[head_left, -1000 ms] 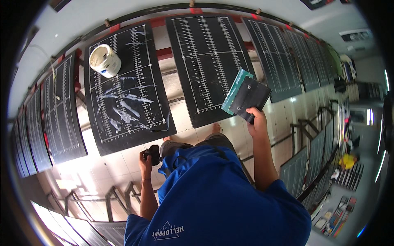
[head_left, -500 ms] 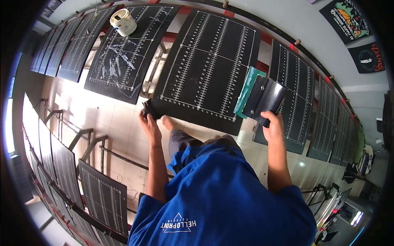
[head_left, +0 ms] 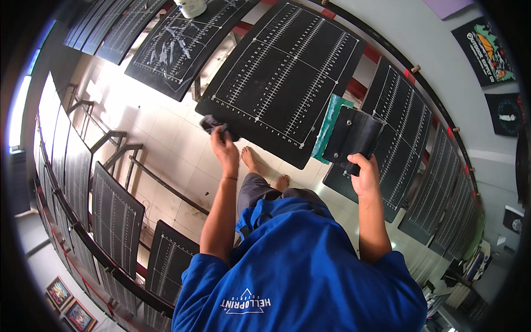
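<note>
White tub (head_left: 191, 6) cut off above.

The large black rectangular platen board (head_left: 285, 77) looked matt and smooth, printed with fine white ruled lines. The small dark crumpled rag (head_left: 213, 124) seemed soft cloth. The flat black squeegee-like pad (head_left: 354, 138) looked rubbery with a dull sheen. The pale floor tiles (head_left: 166, 144) shone glossy.

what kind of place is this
Most likely a screen-printing workshop. Flat black platens with white ruler grids stand in rows on metal arms around the person, printed dark shirts hang on the wall, and the right hand holds a black squeegee-like tool while the left hand grips a dark rag.
</note>
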Demonstrator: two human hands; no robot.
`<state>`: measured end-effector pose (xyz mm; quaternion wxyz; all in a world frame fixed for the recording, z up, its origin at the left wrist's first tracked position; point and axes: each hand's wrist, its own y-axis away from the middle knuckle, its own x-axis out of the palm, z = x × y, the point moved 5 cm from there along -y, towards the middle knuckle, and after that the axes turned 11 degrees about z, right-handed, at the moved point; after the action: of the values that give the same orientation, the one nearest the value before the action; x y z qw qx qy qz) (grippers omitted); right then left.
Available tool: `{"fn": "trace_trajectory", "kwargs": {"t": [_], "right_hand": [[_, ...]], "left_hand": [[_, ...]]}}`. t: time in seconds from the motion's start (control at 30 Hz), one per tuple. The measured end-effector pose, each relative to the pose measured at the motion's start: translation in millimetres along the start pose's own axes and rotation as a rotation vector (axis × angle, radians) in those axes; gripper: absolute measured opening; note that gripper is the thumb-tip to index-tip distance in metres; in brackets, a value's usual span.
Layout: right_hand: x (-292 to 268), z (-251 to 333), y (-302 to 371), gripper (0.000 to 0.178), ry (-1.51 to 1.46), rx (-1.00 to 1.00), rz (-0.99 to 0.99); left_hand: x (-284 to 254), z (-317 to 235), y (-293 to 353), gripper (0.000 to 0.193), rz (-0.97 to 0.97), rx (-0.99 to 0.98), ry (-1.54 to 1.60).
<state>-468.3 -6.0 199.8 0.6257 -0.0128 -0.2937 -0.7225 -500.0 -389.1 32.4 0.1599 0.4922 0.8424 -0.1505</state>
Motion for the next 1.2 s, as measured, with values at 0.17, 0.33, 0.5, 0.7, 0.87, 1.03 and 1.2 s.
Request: {"fn": "trace_trajectory", "kwargs": {"t": [0.17, 0.33, 0.5, 0.7, 0.87, 1.03, 1.2], "right_hand": [[-8.2, 1.6, 1.6, 0.032, 0.045, 0.017, 0.081], [-16.2, 2.0, 12.7, 0.032, 0.046, -0.003, 0.063], [-31.5, 5.1, 35.4, 0.035, 0.056, -0.029, 0.021], [-79.6, 14.5, 77.8, 0.039, -0.006, -0.104, -0.092], [-140.2, 10.3, 121.5, 0.052, -0.087, -0.269, -0.243], [-173.8, -19.4, 150.7, 0.047, -0.250, -0.262, -0.339], [-187.4, -44.9, 154.7, 0.042, -0.288, -0.204, -0.372]], "left_hand": [[37.1, -59.1, 83.5, 0.022, 0.132, -0.001, 0.082], [67.4, -93.5, 148.2, 0.025, 0.357, -0.002, 0.080], [97.4, -98.3, 196.5, 0.026, 0.652, 0.042, 0.201], [107.9, -112.4, 220.2, 0.028, 0.961, 0.106, 0.179], [39.2, -59.1, 186.1, 0.027, 0.743, 0.069, -0.047], [-15.6, -19.2, 73.5, 0.030, 0.300, 0.117, -0.246], [6.0, -70.3, 23.6, 0.027, 0.366, 0.325, -0.356]]}}
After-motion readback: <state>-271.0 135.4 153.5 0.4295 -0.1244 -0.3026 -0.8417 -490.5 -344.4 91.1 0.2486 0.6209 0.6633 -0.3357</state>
